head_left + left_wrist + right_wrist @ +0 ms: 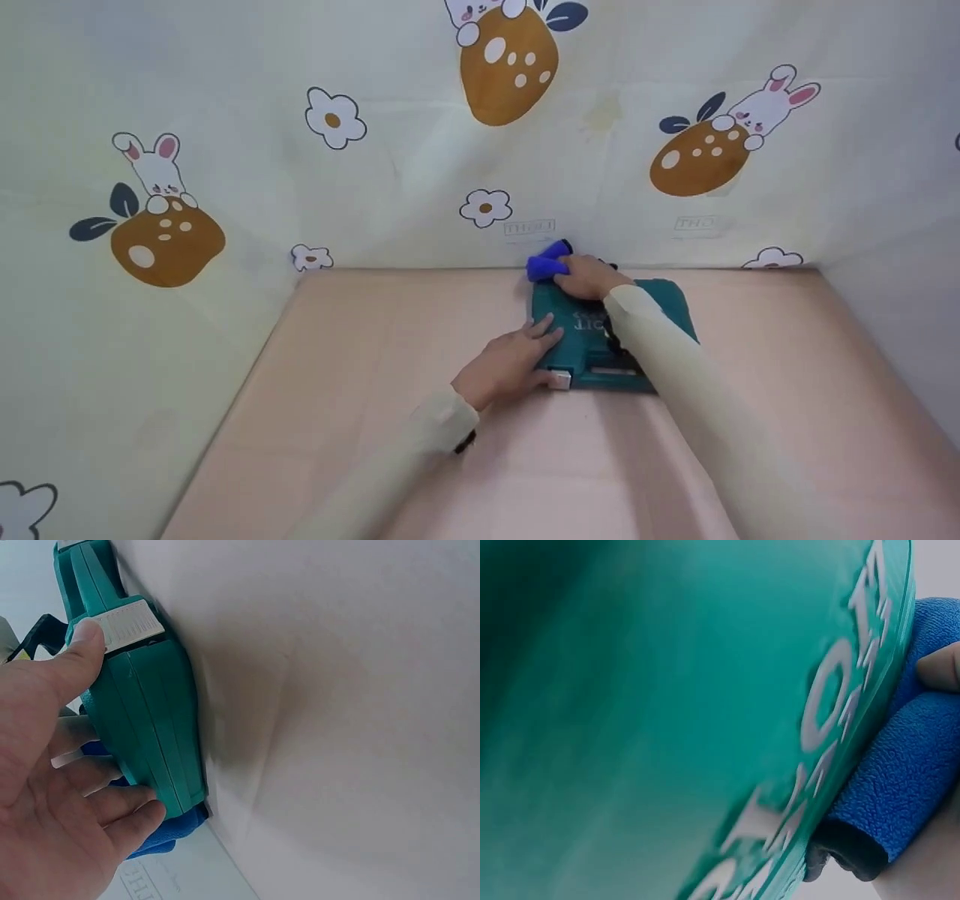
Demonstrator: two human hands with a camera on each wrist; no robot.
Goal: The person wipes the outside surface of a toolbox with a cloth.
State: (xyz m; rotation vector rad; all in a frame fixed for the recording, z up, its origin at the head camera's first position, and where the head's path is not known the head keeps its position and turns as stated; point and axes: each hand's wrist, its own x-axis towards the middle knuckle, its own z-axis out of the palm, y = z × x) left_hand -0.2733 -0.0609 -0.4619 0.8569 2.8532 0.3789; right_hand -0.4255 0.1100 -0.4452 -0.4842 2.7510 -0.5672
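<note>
A green hard plastic case [581, 300] with raised pale lettering lies on the table near the far wall, its handle [622, 381] towards me. My right hand [589, 276] grips a folded blue cloth [547, 268] with dark edging at the case's far left corner. In the right wrist view the blue cloth [900, 772] lies against the rim of the lid. My left hand [504, 366] rests on the near left corner with fingers spread over the lid. Its thumb touches a pale latch [129, 626] in the left wrist view. My right sleeve hides part of the case.
A pinkish covering lies over the table [390, 360]. Pale cloth walls [397, 172] printed with rabbits and flowers rise at the back and both sides; the back wall stands just behind the case.
</note>
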